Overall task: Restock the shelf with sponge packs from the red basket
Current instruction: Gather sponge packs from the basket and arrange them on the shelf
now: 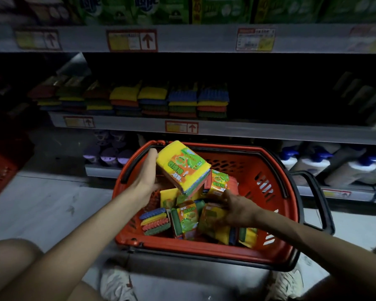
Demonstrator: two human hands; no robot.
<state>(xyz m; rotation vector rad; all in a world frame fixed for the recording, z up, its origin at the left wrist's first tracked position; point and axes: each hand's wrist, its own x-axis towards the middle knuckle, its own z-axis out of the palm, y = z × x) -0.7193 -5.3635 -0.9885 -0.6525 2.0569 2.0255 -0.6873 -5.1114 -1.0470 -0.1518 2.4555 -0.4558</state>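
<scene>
Nearest to me: two bare knees (pixel 11 259) and a pair of white shoes (pixel 115 283) on the pale floor, with the red basket (pixel 204 249) standing just beyond the shoes. The basket's black handle (pixel 319 200) hangs out to the right. Inside lie loose packs (pixel 185 218) of coloured sponges, tumbled at all angles.

My right hand (pixel 237 206) is low in the basket, fingers curled onto a second pack (pixel 218 184) with an orange label, which rests on the heap. My left hand (pixel 147 170) grips a yellow sponge pack (pixel 182 166), thumb on the far edge and fingers underneath; the pack is tilted and raised above the heap, over the basket's far rim.

Beyond the basket, the middle shelf (pixel 248 129) carries stacked sponges (pixel 182 101) at left and centre, and its right part is too dark to read. A red price label (pixel 181 127) sits on its front edge. White bottles (pixel 313 161) with blue caps stand on the shelf below, to the right. Green boxes (pixel 161 7) line the top shelf.
</scene>
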